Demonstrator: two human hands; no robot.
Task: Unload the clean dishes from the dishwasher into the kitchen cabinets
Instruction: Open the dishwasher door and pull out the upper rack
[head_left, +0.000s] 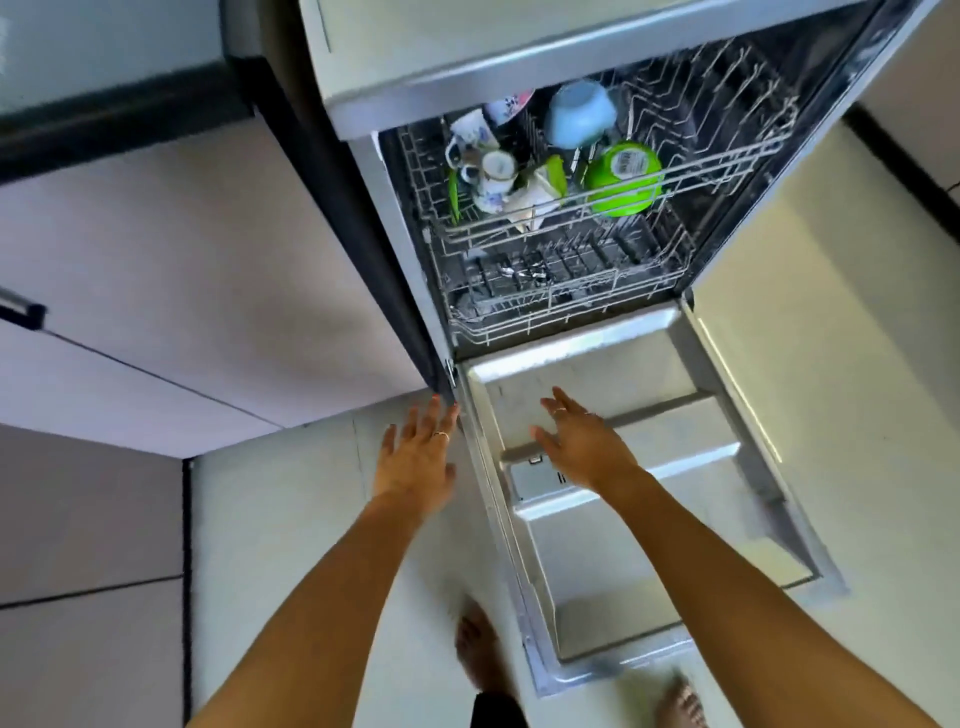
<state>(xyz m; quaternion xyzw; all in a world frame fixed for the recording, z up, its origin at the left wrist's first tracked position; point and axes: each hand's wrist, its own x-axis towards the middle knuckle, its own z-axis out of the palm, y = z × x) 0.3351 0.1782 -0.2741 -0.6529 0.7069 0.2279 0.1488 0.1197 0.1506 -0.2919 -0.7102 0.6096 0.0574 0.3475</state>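
Steel dishwasher door (649, 519) lowered flat. Left hand (415, 457) and right hand (582, 441) above it, fingers spread, empty. Upturned green plastic bowl (623, 179) in upper wire rack (727, 156).

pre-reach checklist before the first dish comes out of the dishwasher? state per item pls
1. Dishwasher door fully down: ok.
2. Left hand empty: ok, open beside the door's edge.
3. Right hand empty: ok, open above the door.
4. Upper rack pulled out: not ok, under the counter.
5. Dishes within sight: ok, green bowl, blue bowl and patterned cups sit in the upper rack.
6. Lower rack contents: cannot tell, dark and blurred.
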